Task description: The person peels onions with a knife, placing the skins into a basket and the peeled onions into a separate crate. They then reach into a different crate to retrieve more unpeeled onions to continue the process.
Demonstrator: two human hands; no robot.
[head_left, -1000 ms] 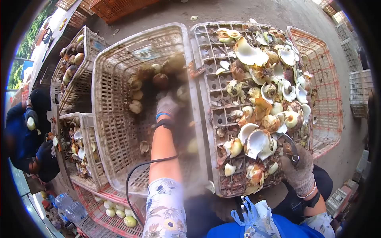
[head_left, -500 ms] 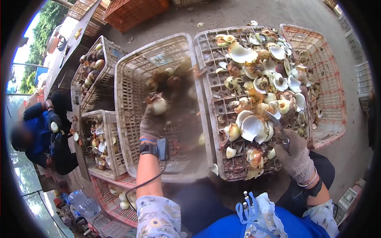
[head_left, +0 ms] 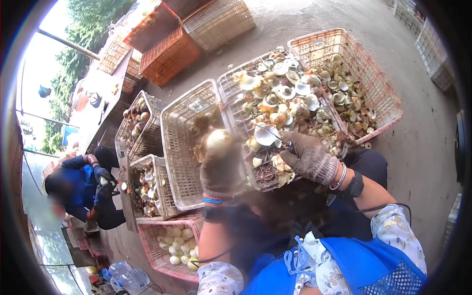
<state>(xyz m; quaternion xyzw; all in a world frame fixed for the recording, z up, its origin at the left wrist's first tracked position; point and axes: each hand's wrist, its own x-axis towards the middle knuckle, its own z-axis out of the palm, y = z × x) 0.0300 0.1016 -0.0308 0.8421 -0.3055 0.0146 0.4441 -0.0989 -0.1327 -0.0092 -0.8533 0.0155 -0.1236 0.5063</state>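
My left hand, in a brown knit glove and smeared by motion, grips an onion with pale flesh showing and loose brown skin at its side. It is above the white crate, where a few more onions show dimly. My right hand, also gloved, is closed round a knife; its thin blade points up and left over the onion scraps. Under that hand, white cut layers and peels are heaped on an upturned grid crate.
A reddish crate with more scraps stands at the right. Peeled onions fill a pink crate at lower left. Two crates beside the white one hold onions and scraps. A co-worker sits at the left, hands on an onion.
The view has swung, so the crates appear shifted. My left hand has lifted the onion from low in the white crate toward me. My right hand still has the knife, over the scraps.
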